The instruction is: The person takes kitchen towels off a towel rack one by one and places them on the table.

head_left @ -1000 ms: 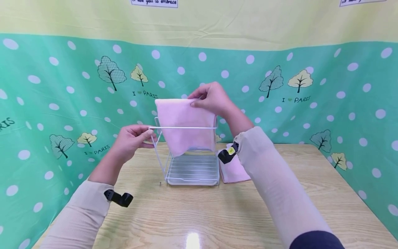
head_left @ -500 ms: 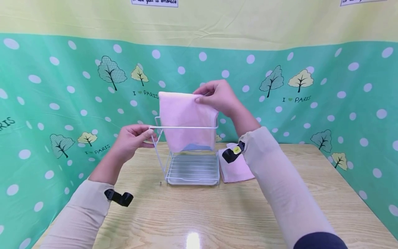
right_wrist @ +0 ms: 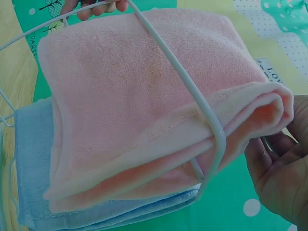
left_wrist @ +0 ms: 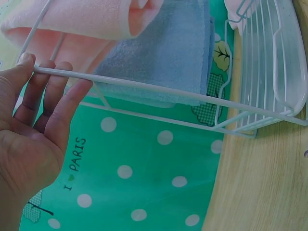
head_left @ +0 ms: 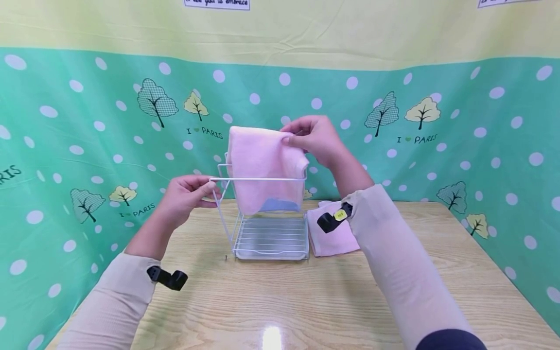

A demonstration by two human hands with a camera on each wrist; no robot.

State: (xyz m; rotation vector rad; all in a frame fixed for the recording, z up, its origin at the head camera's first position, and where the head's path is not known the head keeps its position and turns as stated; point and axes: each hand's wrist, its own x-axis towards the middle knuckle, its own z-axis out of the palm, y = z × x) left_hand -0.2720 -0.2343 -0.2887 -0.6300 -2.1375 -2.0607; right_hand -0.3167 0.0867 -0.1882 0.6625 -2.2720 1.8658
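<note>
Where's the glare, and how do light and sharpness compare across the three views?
Head: brightest, with one blown-out glare patch on the wood-grain table at bottom centre and soft shadows either side of the white wire rack; left wrist: dimmer, but the PARIS lettering stays readable; right wrist: also dim, with the folded pink towel's terry texture resolved.
</note>
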